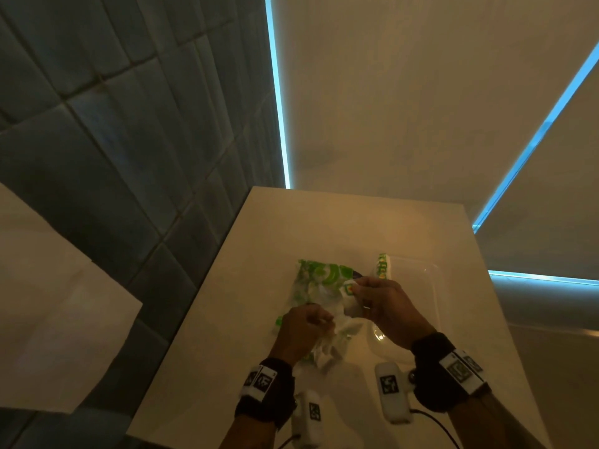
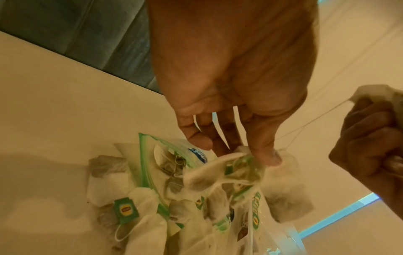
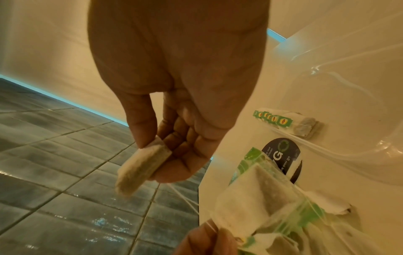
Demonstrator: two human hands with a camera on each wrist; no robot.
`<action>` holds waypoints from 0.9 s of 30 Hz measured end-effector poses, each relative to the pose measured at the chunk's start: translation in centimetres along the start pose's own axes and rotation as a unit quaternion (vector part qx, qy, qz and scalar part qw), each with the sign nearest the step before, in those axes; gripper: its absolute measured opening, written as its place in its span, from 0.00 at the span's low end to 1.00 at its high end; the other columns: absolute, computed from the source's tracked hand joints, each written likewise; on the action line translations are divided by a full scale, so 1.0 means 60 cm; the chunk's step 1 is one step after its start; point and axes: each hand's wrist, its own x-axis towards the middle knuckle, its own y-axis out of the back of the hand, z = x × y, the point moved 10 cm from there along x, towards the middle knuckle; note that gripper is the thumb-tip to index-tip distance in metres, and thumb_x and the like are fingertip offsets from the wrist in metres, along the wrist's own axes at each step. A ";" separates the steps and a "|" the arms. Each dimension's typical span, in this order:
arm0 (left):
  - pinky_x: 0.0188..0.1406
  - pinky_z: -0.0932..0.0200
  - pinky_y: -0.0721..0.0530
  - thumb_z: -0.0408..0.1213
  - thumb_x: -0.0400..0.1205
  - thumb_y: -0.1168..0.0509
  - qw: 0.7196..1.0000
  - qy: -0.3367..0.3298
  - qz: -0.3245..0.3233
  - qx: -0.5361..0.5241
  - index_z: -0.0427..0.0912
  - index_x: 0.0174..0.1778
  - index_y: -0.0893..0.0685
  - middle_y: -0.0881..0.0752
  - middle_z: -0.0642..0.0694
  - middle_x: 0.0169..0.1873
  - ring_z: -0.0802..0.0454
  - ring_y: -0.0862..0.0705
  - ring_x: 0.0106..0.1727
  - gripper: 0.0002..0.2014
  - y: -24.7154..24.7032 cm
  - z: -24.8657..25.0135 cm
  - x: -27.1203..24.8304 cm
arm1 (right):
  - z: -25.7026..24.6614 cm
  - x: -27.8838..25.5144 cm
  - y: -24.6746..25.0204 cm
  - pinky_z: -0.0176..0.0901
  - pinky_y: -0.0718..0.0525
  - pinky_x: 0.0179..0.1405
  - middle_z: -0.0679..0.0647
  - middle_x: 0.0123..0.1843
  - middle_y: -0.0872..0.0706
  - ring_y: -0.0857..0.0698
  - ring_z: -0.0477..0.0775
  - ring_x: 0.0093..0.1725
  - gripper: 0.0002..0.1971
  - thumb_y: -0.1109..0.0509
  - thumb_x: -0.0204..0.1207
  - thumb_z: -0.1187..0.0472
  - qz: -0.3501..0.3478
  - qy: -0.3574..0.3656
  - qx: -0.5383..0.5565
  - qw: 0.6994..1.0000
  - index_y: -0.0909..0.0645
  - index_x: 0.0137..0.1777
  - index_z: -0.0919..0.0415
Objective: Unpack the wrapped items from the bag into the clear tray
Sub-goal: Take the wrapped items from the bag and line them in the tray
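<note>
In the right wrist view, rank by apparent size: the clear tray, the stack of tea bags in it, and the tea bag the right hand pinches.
1. clear tray, by far.
2 and 3. Unsure: the pinched tea bag looks about as large as the stack of tea bags, but it is nearer the camera.

both hands [image 1: 306, 325] [image 1: 382, 303] raised close together, fingers pinched shut.

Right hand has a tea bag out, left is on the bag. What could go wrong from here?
The tea bag in the right hand trails a string toward the left hand, so lifting may drag others out of the bag. The pinch looks light; it could drop short of the tray.
</note>
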 end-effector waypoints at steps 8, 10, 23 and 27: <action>0.44 0.62 0.14 0.35 0.72 0.23 0.999 0.017 0.022 -0.027 0.55 0.29 0.11 0.09 0.53 0.32 0.64 0.13 0.36 0.10 0.022 -0.024 -0.004 | -0.007 0.000 0.024 0.53 0.14 0.43 0.67 0.50 0.17 0.16 0.63 0.47 0.10 0.35 0.78 0.68 0.017 -0.003 0.012 1.000 0.19 0.54 0.74; 0.41 0.65 0.17 0.35 0.72 0.23 0.999 0.025 0.026 -0.023 0.53 0.30 0.12 0.10 0.54 0.32 0.67 0.14 0.35 0.09 0.026 -0.029 -0.004 | -0.005 0.001 0.026 0.54 0.15 0.45 0.67 0.51 0.16 0.15 0.63 0.47 0.08 0.35 0.78 0.69 0.018 -0.004 0.009 1.000 0.19 0.53 0.73; 0.46 0.59 0.15 0.28 0.74 0.26 0.979 -0.025 -0.155 -0.133 0.40 0.44 0.10 0.10 0.51 0.38 0.53 0.14 0.43 0.06 -0.070 0.047 -0.024 | -0.002 0.001 -0.039 0.53 0.21 0.38 0.67 0.43 0.14 0.14 0.64 0.40 0.13 0.36 0.69 0.61 -0.105 -0.039 -0.005 0.994 0.27 0.53 0.65; 0.48 0.64 0.15 0.24 0.77 0.30 0.987 -0.040 -0.124 -0.090 0.45 0.43 0.12 0.10 0.53 0.41 0.62 0.13 0.45 0.09 -0.053 0.049 -0.017 | -0.013 0.004 -0.020 0.54 0.17 0.44 0.68 0.44 0.15 0.15 0.64 0.43 0.09 0.37 0.70 0.62 -0.092 -0.025 0.016 0.995 0.24 0.47 0.66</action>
